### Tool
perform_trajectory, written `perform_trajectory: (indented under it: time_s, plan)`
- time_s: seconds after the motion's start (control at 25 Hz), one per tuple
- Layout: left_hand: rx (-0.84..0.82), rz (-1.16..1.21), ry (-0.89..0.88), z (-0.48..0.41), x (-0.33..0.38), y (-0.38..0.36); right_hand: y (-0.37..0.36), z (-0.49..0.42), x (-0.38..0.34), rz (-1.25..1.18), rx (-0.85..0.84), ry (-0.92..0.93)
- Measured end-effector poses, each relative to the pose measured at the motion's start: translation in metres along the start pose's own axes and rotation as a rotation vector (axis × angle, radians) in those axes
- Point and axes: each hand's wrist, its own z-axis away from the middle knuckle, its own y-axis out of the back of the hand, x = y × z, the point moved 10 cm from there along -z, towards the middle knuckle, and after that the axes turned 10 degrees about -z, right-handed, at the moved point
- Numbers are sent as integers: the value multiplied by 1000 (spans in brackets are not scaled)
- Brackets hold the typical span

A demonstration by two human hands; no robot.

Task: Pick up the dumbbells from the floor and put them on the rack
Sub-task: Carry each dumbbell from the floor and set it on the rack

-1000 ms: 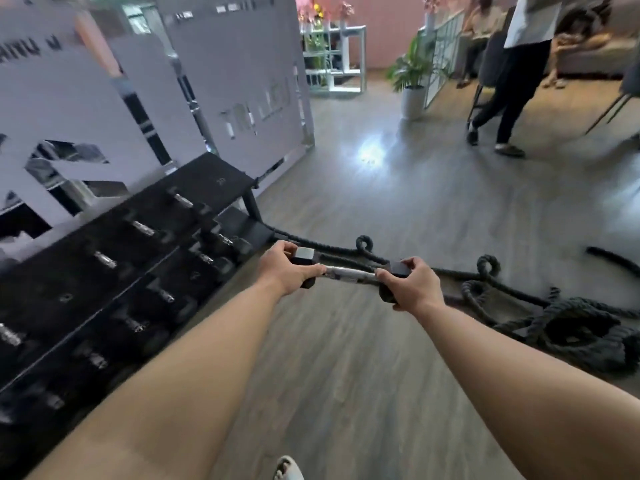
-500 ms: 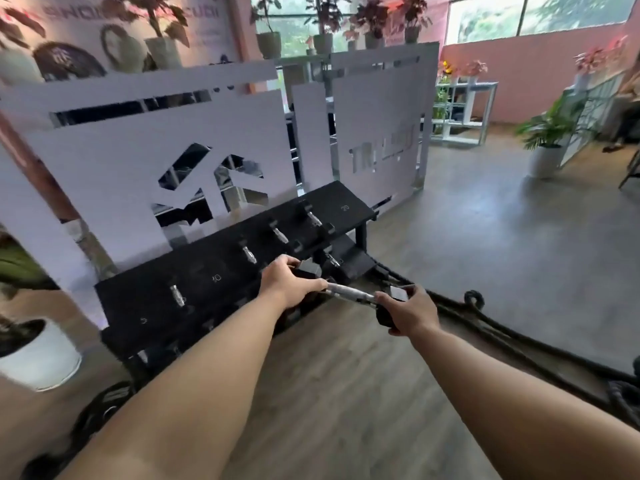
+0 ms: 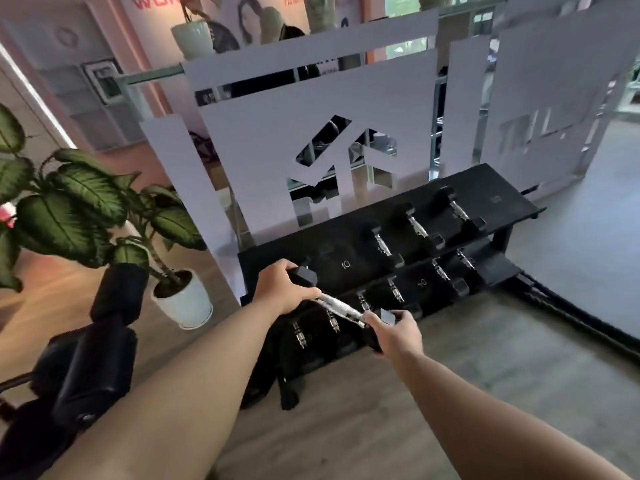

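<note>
I hold one black dumbbell with a silver handle in both hands. My left hand grips its far head and my right hand grips its near head, so the handle slants between them. The dumbbell hangs in the air over the left front part of the black dumbbell rack. The rack has stepped shelves. Several other dumbbells lie on them, and a bare spot marked 10 lies just right of my left hand.
A white cut-out partition panel stands right behind the rack. A potted plant is left of the rack, and a black padded exercise machine sits at the lower left. A thick black rope runs along the floor at right.
The view has swung left and closer to the rack. Both hands have carried the dumbbell from over the open floor to just above the rack's left end.
</note>
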Motion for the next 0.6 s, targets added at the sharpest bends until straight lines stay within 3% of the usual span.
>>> perform_trajectory:
  time_s: [0.36, 0.6]
  plan:
    - [-64, -188, 83, -143, -131, 11, -217, -91, 103, -104, -140, -275]
    - [-109, -380, 54, -264, -187, -2, -328, -170, 133, 31, -194, -395]
